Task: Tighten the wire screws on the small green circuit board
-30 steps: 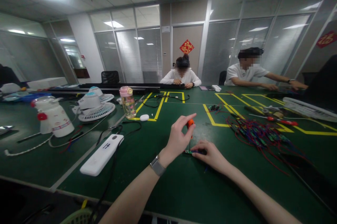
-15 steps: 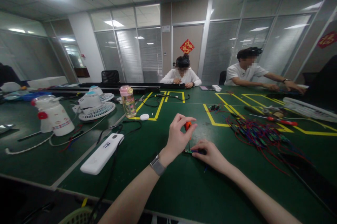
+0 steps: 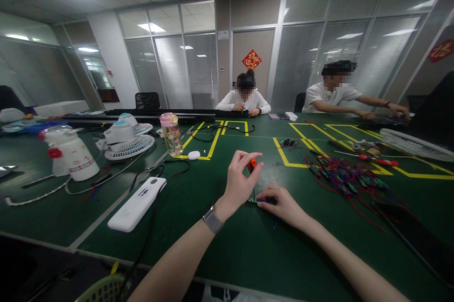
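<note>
My left hand grips the orange handle of a small screwdriver, held upright with its tip down on a small green circuit board lying on the green table. My right hand presses on that board from the right, fingers flat over its dark end. A metal watch sits on my left wrist.
A white power strip with a black cable lies to the left. Beyond it are a white jug, small fans and a pink-lidded bottle. A tangle of red and blue wired boards lies to the right. Two people sit across the table.
My left fingers have shifted around the screwdriver handle, twisting it. The view has tipped slightly. The right hand stays on the board.
</note>
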Demonstrator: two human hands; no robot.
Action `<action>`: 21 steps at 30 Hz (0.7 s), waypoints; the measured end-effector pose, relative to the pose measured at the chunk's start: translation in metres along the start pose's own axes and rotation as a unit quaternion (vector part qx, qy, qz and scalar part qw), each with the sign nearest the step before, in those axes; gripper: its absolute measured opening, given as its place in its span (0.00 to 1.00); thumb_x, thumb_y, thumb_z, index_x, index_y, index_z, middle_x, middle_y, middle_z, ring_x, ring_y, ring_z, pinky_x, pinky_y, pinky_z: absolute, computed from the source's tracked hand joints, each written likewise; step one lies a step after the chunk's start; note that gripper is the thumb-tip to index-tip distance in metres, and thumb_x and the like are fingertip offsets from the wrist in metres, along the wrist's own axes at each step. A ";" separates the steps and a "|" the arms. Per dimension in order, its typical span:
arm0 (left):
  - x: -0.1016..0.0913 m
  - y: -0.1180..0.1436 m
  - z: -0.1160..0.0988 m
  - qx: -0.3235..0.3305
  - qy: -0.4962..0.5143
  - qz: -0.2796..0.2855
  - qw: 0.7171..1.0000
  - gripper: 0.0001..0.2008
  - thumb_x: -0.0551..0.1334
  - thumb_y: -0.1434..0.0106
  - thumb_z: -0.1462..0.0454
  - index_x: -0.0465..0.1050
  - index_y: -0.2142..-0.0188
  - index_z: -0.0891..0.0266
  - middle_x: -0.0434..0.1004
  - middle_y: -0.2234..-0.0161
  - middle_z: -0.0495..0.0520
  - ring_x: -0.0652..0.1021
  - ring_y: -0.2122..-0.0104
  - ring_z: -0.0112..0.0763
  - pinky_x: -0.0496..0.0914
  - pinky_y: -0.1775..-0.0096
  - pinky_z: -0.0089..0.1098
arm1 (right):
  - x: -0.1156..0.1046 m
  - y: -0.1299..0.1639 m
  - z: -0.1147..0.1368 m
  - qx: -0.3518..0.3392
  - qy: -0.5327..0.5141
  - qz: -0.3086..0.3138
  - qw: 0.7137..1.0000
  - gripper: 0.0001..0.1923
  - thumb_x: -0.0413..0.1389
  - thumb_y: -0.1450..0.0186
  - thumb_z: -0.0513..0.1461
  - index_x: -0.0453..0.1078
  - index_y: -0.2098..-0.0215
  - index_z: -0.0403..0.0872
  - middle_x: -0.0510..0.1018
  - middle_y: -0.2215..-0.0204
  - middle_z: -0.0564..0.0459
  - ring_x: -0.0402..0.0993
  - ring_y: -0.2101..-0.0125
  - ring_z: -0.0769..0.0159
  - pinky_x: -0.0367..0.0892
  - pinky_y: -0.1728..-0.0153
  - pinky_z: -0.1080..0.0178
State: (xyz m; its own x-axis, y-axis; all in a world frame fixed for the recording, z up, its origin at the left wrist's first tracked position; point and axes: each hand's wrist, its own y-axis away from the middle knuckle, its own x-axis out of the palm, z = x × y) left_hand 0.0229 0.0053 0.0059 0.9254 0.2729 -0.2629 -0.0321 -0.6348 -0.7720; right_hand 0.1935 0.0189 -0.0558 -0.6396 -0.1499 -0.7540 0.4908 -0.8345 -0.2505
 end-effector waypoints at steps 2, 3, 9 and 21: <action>0.000 0.000 -0.001 -0.002 0.023 0.015 1.000 0.15 0.53 0.32 0.66 0.71 0.48 0.58 0.70 0.57 0.55 0.73 0.58 0.32 0.68 0.54 0.34 | -0.001 0.000 0.002 -0.002 -0.001 -0.001 1.000 0.09 0.60 0.40 0.41 0.80 0.64 0.49 0.79 0.69 0.50 0.72 0.64 0.59 0.65 0.60 0.59; 0.000 0.000 -0.001 -0.002 0.038 0.021 0.999 0.16 0.51 0.31 0.67 0.69 0.46 0.58 0.71 0.55 0.55 0.73 0.56 0.32 0.68 0.52 0.34 | -0.001 0.001 0.002 -0.004 -0.002 -0.001 1.000 0.08 0.60 0.40 0.41 0.80 0.64 0.49 0.79 0.69 0.50 0.72 0.64 0.59 0.65 0.60 0.59; 0.002 -0.001 0.002 0.002 0.020 0.003 1.000 0.13 0.57 0.34 0.66 0.71 0.50 0.59 0.72 0.61 0.53 0.74 0.61 0.31 0.69 0.56 0.33 | -0.001 0.001 0.003 -0.011 0.001 0.002 1.000 0.08 0.59 0.40 0.40 0.80 0.64 0.49 0.79 0.69 0.49 0.73 0.65 0.60 0.65 0.61 0.60; 0.000 0.000 -0.001 0.004 0.014 0.038 0.999 0.17 0.50 0.31 0.67 0.68 0.45 0.58 0.68 0.59 0.54 0.71 0.60 0.31 0.68 0.56 0.33 | 0.002 0.001 0.000 -0.014 0.013 -0.007 1.000 0.08 0.59 0.40 0.40 0.80 0.64 0.49 0.77 0.69 0.50 0.72 0.66 0.61 0.65 0.61 0.60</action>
State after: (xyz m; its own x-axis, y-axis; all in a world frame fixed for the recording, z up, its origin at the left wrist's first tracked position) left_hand 0.0235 0.0045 0.0064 0.9302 0.2036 -0.3053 -0.1063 -0.6468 -0.7552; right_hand 0.1926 0.0181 -0.0576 -0.6311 -0.1252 -0.7656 0.4986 -0.8215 -0.2767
